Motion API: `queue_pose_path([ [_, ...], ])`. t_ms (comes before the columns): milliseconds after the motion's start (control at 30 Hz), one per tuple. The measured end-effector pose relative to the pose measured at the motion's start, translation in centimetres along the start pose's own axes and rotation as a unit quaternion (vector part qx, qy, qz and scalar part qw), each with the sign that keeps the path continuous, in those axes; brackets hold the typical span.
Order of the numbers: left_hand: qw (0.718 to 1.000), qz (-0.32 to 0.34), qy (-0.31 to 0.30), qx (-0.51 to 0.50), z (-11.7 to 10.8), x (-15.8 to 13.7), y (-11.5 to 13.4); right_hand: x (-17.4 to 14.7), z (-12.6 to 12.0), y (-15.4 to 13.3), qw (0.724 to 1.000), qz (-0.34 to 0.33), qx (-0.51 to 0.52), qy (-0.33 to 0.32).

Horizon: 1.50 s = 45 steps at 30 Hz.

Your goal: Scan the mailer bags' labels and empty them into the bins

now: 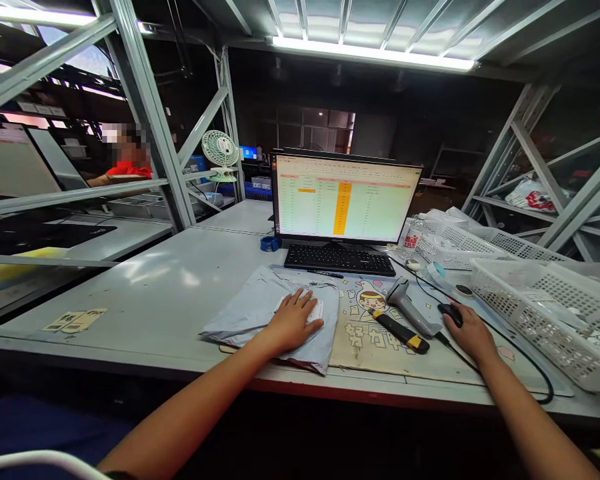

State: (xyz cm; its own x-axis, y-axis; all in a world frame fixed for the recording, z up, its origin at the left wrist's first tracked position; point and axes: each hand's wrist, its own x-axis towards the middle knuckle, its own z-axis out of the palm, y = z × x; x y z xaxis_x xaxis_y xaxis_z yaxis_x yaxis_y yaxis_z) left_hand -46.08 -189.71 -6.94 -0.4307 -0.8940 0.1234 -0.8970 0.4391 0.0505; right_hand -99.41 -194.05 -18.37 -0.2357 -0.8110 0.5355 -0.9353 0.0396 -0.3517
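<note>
Near the centre, the left hand (294, 321) lies spread on a pale bag (253, 303), seemingly steadying it; near right, the right hand (475, 338) curls around a mouse (451, 313). Cutter (400, 332) and scanner (414, 309) lie between, within reach; beyond stands a monitor (310, 210).

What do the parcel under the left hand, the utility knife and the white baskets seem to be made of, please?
Parcel: probably thin plastic film, pale grey with a slight sheen, judging by its creases and crinkled edges.
Utility knife: likely moulded plastic, fairly matt, judging by its black body with yellow ends.
White baskets: seemingly rigid, smooth plastic, given the regular holes in their walls.
</note>
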Motion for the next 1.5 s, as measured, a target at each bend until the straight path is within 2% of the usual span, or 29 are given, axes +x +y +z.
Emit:
queue_pose_path([
  [67, 1.0, 0.002, -0.03, -0.002, 0.4, -1.8, -0.6, 0.0, 0.1, 0.1, 1.0, -0.003, -0.001, -0.002],
  [167, 0.999, -0.01, -0.032, -0.005, 1.2, -3.1, -0.7, 0.0, 0.2, 0.1, 1.0, 0.0, -0.004, -0.005],
  [600, 0.999, 0.004, 0.024, -0.035, 2.7, -3.1, -1.2, -0.3, -0.1, 0.2, 1.0, 0.003, -0.01, -0.006],
  [1000, 0.999, 0.004, 0.001, -0.032, 1.6, -2.8, -0.8, -0.1, 0.3, 0.6, 1.0, 0.003, -0.007, -0.003],
  [1167, 0.999, 0.029, -0.017, -0.033, -0.3, -1.4, -1.0, -0.1, 0.4, 0.7, 1.0, -0.011, 0.003, 0.008],
  [1300, 0.999, 0.014, -0.003, -0.048, 0.1, -0.3, -2.0, -0.1, 0.4, 0.5, 1.0, -0.016, 0.003, 0.012],
  [1400, 0.998, -0.011, -0.035, -0.057, 0.5, 0.1, -2.7, -0.2, 0.2, 0.5, 1.0, -0.008, -0.004, 0.002],
  [1500, 0.995, -0.014, -0.077, -0.059, -0.1, 0.6, -3.1, -0.3, 0.2, 0.6, 1.0, 0.001, -0.013, -0.004],
])
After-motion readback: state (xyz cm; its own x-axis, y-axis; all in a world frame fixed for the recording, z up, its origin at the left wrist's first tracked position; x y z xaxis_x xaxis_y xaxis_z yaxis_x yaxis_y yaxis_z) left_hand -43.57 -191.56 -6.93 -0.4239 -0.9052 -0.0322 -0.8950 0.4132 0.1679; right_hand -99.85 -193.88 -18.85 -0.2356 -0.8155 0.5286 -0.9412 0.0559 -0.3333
